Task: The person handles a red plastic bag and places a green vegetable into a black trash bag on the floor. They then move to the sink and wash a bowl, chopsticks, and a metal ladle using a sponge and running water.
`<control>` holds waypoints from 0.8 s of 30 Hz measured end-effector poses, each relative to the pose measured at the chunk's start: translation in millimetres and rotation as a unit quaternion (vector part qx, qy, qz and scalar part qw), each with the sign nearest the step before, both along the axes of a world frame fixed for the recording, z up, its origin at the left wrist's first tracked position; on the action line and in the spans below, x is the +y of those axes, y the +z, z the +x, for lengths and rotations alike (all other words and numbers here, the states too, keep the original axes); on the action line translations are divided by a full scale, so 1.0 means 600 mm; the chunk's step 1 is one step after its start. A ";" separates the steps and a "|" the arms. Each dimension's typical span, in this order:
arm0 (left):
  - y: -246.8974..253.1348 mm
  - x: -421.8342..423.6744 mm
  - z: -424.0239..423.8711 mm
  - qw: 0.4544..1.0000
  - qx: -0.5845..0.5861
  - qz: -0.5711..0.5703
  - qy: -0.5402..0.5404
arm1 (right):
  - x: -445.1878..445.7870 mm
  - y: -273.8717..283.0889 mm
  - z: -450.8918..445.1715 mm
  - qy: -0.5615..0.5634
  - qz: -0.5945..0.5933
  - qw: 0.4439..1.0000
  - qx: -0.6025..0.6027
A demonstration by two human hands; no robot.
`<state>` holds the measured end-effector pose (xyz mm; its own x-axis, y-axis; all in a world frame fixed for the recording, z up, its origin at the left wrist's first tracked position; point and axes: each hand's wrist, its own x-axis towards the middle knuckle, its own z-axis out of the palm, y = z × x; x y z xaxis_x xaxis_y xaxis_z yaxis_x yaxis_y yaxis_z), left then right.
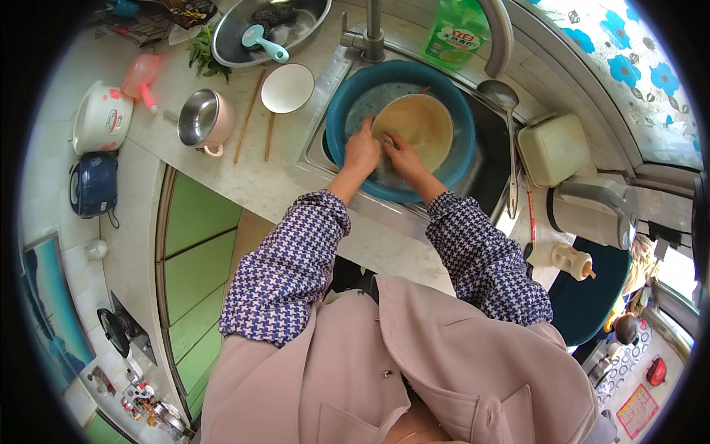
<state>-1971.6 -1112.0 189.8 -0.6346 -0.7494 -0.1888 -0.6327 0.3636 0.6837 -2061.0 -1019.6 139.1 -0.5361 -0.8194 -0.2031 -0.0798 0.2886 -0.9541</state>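
Observation:
A blue plastic basin (340, 94) of sudsy water stands in the metal sink (488, 150). Tilted inside it is a large cream-yellow bowl (424, 125). My left hand (363, 149) grips the bowl's left rim, the thumb side against the edge. Close beside it, my right hand (407, 161) reaches over the bowl's near side, fingers bent against the inner wall. A small pale thing (388, 140), perhaps a cloth, shows at those fingertips; its shape is mostly hidden. The tip of a brown stick (424, 90) rises from the water behind the bowl.
Left of the sink are a small white bowl (287, 89), wooden chopsticks (249, 116) and a pink steel-lined mug (206, 119). A metal basin (233, 41) holds a turquoise-handled brush (265, 43). A faucet (373, 39), green detergent bottle (457, 36) and steel ladle (510, 127) border the sink.

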 end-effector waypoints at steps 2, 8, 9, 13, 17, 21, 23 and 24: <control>0.003 0.002 0.014 0.999 0.036 0.005 0.028 | 0.001 0.041 0.022 0.039 0.045 0.989 -0.139; -0.001 -0.047 0.026 0.997 0.046 -0.058 -0.005 | 0.064 0.044 -0.039 0.337 0.032 0.922 0.187; 0.010 -0.049 0.022 0.999 0.036 0.009 -0.005 | 0.080 0.035 -0.066 0.380 0.019 0.878 0.290; 0.052 -0.065 0.008 0.988 0.005 0.156 -0.015 | 0.029 0.108 -0.146 0.411 0.233 0.734 0.488; 0.025 -0.093 -0.018 0.979 -0.047 0.190 -0.060 | -0.054 0.143 -0.147 0.417 0.030 0.535 0.734; 0.006 -0.092 -0.016 0.977 -0.108 0.170 -0.068 | -0.062 0.120 -0.141 0.414 -0.097 0.526 0.737; -0.008 -0.089 -0.011 0.994 -0.075 0.053 -0.051 | -0.037 0.077 -0.159 0.374 -0.082 0.606 0.698; -0.021 -0.079 -0.015 0.997 -0.056 -0.002 -0.047 | -0.017 0.056 -0.171 0.353 -0.068 0.644 0.676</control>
